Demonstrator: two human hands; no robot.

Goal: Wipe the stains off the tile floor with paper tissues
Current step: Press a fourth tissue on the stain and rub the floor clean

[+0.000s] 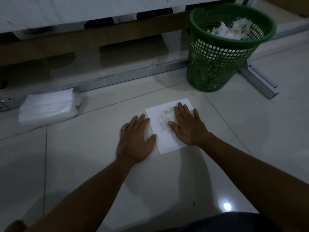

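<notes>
Head view: both hands are lying flat, fingers spread — the right hand [188, 125] pressing a stained paper tissue [165, 129] onto the tile floor [234, 148]. The left hand [135, 141] is resting beside it — thumb touching its edge.

One flat tissue [167, 136] lies on the tile floor [184, 181], bearing one grey stained patch [164, 118] near its centre. Two hands: the left hand [136, 141] at the sheet's 9 o'clock edge, the right hand [188, 126] on its 3 o'clock half. One pack of tissues [48, 107] at 10 o'clock. One green mesh basket [224, 51] at 1 o'clock, holding a heap of crumpled tissues [229, 29] too tangled to count. One light reflection [227, 206] at 5 o'clock.
</notes>
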